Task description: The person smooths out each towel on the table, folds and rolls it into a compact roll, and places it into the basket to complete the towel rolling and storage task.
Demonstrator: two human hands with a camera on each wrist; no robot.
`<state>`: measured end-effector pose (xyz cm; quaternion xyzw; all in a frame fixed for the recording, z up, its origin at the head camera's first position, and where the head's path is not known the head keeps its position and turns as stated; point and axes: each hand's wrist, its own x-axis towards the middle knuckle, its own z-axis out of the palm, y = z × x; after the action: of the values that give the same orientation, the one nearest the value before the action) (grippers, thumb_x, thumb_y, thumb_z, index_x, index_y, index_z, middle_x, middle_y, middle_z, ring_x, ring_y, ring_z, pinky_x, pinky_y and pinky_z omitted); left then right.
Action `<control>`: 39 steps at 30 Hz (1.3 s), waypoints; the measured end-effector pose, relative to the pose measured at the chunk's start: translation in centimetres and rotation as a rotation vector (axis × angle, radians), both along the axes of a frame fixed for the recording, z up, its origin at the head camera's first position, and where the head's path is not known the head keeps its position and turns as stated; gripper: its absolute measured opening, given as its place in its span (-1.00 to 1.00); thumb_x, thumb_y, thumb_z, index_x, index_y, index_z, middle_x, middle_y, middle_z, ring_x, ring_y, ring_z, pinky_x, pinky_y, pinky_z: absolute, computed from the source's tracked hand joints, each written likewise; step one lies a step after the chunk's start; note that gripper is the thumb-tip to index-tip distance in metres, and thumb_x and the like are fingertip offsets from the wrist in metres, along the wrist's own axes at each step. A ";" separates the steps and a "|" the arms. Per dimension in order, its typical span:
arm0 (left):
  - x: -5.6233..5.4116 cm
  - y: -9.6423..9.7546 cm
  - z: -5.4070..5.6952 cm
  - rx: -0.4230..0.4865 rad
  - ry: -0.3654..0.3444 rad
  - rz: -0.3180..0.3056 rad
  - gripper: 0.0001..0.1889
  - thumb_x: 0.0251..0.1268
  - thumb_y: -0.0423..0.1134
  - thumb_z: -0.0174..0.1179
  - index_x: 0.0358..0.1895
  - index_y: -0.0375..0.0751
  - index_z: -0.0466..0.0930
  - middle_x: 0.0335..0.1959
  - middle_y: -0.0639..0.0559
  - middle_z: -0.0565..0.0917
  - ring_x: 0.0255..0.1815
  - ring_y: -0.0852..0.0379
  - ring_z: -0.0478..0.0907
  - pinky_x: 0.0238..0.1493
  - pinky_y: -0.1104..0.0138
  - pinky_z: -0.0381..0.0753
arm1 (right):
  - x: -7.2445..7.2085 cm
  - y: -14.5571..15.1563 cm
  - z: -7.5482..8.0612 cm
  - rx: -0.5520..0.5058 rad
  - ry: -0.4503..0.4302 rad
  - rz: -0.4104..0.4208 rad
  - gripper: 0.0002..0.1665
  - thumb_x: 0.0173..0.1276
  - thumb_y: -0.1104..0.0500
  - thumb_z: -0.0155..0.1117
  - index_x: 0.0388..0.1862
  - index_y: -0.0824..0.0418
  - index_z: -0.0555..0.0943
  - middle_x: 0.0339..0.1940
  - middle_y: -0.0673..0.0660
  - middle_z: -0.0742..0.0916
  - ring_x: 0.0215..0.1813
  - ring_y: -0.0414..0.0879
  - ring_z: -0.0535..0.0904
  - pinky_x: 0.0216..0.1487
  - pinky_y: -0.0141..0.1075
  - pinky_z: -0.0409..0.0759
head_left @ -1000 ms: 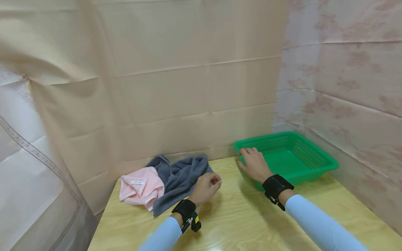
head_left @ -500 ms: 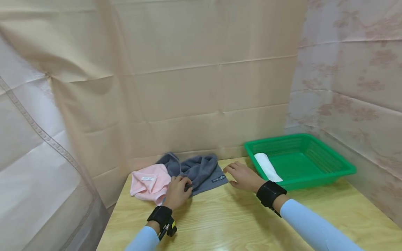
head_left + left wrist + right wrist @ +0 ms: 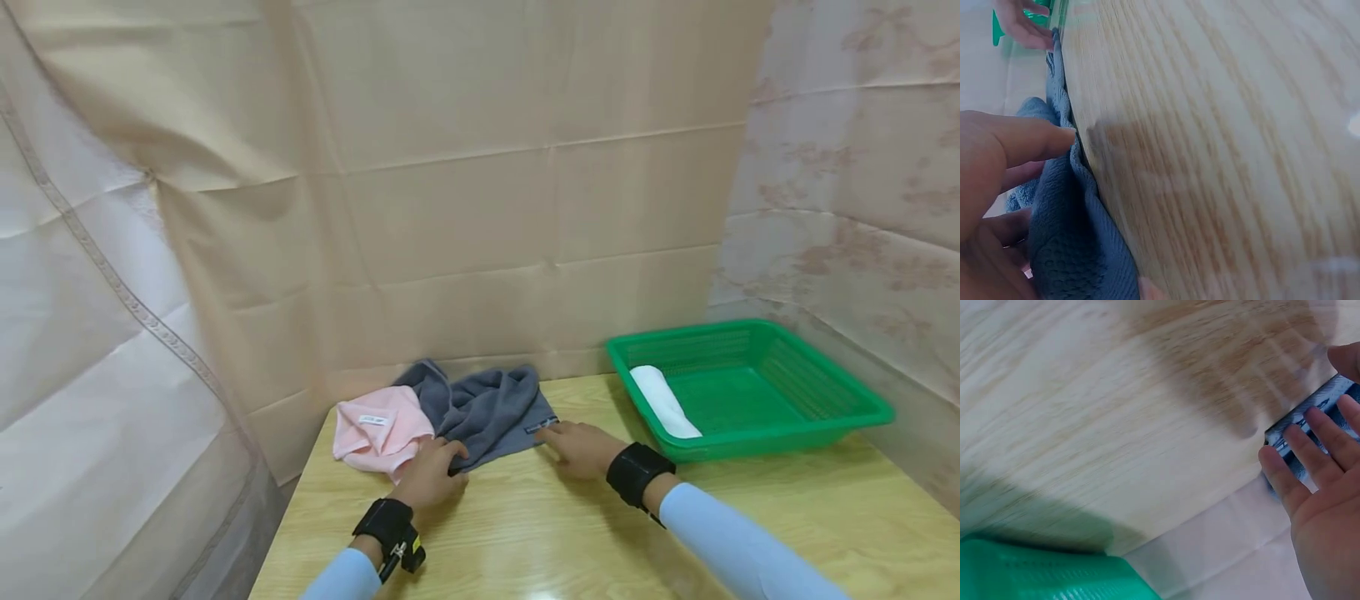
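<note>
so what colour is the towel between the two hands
The towel is dark grey with a bluish cast, seen best in the head view.

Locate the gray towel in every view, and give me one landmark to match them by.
Head: the gray towel is lower middle, right of the pink cloth.
Left wrist: left side, from upper left to the bottom edge, beside the left hand.
Right wrist: right edge, partly behind the right hand.
Shared landmark: the green basket, at right, top left and bottom left respectively.

towel (image 3: 495, 417): grey | cloth (image 3: 405, 417): pink (its label (image 3: 372, 420) white) | basket (image 3: 742, 396): green | roll (image 3: 665, 402): white | table (image 3: 517, 533): yellowish, wood-grained
</note>
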<state>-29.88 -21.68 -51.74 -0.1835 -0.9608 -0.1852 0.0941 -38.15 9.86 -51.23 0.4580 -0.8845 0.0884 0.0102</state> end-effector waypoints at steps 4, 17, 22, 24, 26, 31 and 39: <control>0.1 0.3 -0.4 -0.027 0.006 -0.017 -0.72 0.20 -0.25 0.48 -0.05 -0.18 0.68 -0.12 -0.07 0.62 -0.02 -0.10 0.55 0.06 0.01 0.51 | 0.1 0.0 -0.4 0.014 0.013 -0.013 -0.42 0.38 0.23 0.41 0.36 0.22 0.51 0.28 0.27 0.63 0.24 0.22 0.60 0.19 0.04 0.59; 0.3 0.4 -0.1 0.012 -0.018 -0.035 -0.71 0.23 -0.26 0.46 -0.02 -0.20 0.67 -0.07 -0.14 0.60 0.00 -0.13 0.55 0.06 0.00 0.53 | 0.2 -0.4 0.1 0.068 0.201 0.060 -0.64 0.29 0.21 0.48 0.07 0.17 0.73 -0.12 0.10 0.69 -0.11 0.03 0.68 -0.07 -0.11 0.67; 0.4 0.1 -0.1 0.037 -0.038 -0.006 -0.73 0.29 -0.19 0.43 -0.02 -0.18 0.66 -0.12 -0.09 0.60 -0.07 -0.05 0.57 -0.02 0.05 0.55 | 0.4 0.1 0.1 0.038 0.174 0.098 -0.78 0.30 0.20 0.46 -0.07 0.12 0.77 -0.25 0.02 0.66 -0.22 -0.07 0.63 -0.19 -0.19 0.65; 0.5 0.1 -0.1 0.031 -0.034 -0.007 -0.72 0.30 -0.18 0.43 -0.01 -0.17 0.67 -0.15 -0.05 0.60 -0.11 -0.01 0.56 -0.08 0.09 0.56 | 0.5 0.5 0.1 0.017 0.138 0.094 -0.85 0.34 0.18 0.43 -0.12 0.11 0.79 -0.18 0.05 0.67 -0.16 -0.05 0.63 -0.16 -0.18 0.64; 0.5 0.1 -0.1 0.016 -0.032 -0.012 -0.70 0.27 -0.17 0.45 0.00 -0.17 0.67 -0.17 -0.03 0.60 -0.15 0.02 0.56 -0.14 0.13 0.55 | 0.5 1.0 0.1 -0.006 0.100 0.085 -0.93 0.39 0.15 0.41 -0.22 0.06 0.79 -0.04 0.11 0.70 -0.04 0.02 0.65 -0.06 -0.12 0.65; 0.6 0.1 -0.3 -0.002 -0.045 -0.008 -0.55 0.14 -0.08 0.54 0.05 -0.15 0.66 -0.17 -0.02 0.55 -0.18 0.04 0.52 -0.20 0.16 0.53 | 0.7 1.8 -0.1 -0.013 0.087 0.067 -0.73 0.41 0.01 0.42 -0.49 -0.05 0.58 0.02 0.12 0.73 -0.01 0.03 0.67 -0.01 0.08 0.58; 0.6 0.3 -0.5 0.019 -0.136 0.008 -0.24 0.08 0.23 0.52 0.23 -0.20 0.58 -0.08 -0.05 0.54 -0.09 0.02 0.53 -0.10 0.09 0.59 | 1.2 2.1 0.7 -0.017 -0.119 0.000 -0.55 0.51 -0.16 0.28 0.12 0.14 0.65 -0.58 -0.19 0.59 -0.51 -0.30 0.51 -0.21 -0.13 0.60</control>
<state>-29.32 -21.35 -52.22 -0.1660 -0.9638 -0.2061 0.0312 -36.99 11.96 -50.49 0.4518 -0.8828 0.1231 -0.0383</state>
